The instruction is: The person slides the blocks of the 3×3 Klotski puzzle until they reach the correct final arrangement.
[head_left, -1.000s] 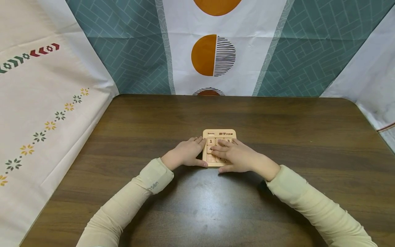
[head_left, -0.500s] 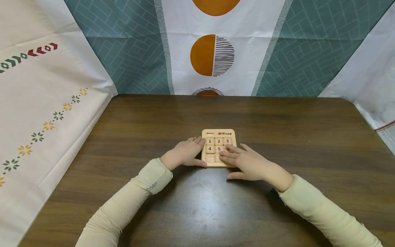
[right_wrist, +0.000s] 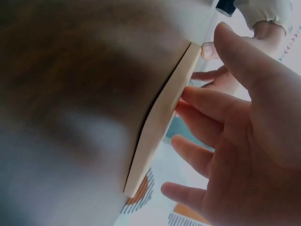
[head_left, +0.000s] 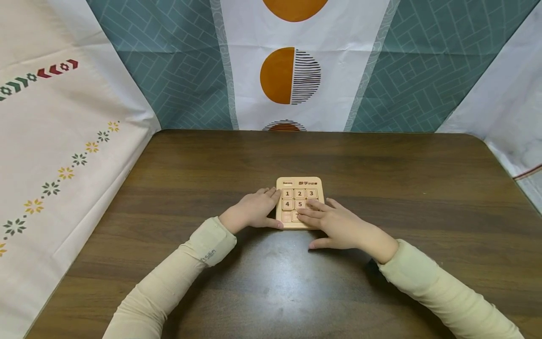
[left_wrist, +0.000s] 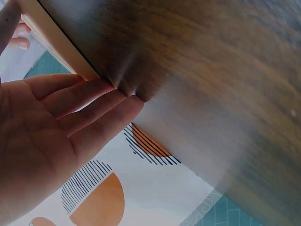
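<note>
A pale wooden number sliding puzzle (head_left: pixel 298 183) lies flat on the brown table. Tiles 1, 2, 3, 4 and 5 show in its upper rows; the slot at the lower left (head_left: pixel 286 217) holds no tile. My left hand (head_left: pixel 255 209) rests along the puzzle's left edge, fingers fairly straight and the thumb at the near left corner. In the left wrist view its fingertips meet the table beside the wooden side (left_wrist: pixel 61 40). My right hand (head_left: pixel 338 225) reaches over the lower right tiles with extended fingers, two fingertips on them, hiding part of those tiles. Its thumb is off the board.
The dark wooden table (head_left: pixel 211 160) surrounds the puzzle. A teal and white patterned cloth (head_left: pixel 182 70) hangs behind the far edge. White embroidered fabric (head_left: pixel 63 127) borders the left side, and more white fabric (head_left: pixel 514 108) hangs at the right.
My right hand has drawn back toward the lower right, uncovering tiles 2, 3 and 5, then shifted slightly left. My left hand keeps its place at the puzzle's edge.
</note>
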The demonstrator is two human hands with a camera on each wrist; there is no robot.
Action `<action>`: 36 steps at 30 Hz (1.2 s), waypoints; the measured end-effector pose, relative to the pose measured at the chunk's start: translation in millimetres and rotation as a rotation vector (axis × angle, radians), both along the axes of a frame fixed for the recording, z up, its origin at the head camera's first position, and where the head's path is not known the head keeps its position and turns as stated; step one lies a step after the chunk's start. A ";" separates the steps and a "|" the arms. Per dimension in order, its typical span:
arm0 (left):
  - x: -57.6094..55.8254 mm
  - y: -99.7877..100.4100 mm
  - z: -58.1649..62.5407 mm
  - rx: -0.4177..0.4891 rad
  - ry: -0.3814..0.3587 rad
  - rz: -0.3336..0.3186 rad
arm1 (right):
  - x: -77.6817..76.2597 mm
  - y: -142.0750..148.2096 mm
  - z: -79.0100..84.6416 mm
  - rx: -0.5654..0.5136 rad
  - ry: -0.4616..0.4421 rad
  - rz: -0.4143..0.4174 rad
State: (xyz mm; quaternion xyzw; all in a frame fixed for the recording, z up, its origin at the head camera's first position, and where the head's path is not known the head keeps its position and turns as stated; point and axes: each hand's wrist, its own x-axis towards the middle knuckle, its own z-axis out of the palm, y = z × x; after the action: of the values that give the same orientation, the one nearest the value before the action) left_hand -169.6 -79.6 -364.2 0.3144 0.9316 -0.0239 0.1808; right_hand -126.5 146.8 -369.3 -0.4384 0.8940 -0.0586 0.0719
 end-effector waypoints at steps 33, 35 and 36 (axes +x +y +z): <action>-2.2 0.8 -2.4 -0.007 0.002 -0.002 | 3.0 8.7 5.5 0.019 -0.056 -0.049; -2.0 0.3 -2.1 -0.004 0.001 0.001 | 4.7 14.3 5.9 0.013 -0.055 -0.062; -1.9 0.0 -2.0 -0.002 0.000 0.001 | 5.4 16.9 5.9 0.009 -0.052 -0.068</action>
State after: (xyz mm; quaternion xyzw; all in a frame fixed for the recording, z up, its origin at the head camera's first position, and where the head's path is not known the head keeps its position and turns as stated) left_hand -171.5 -79.5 -366.2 0.3137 0.9317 -0.0246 0.1814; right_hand -121.1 163.8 -363.3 -0.4057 0.9065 -0.0682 0.0951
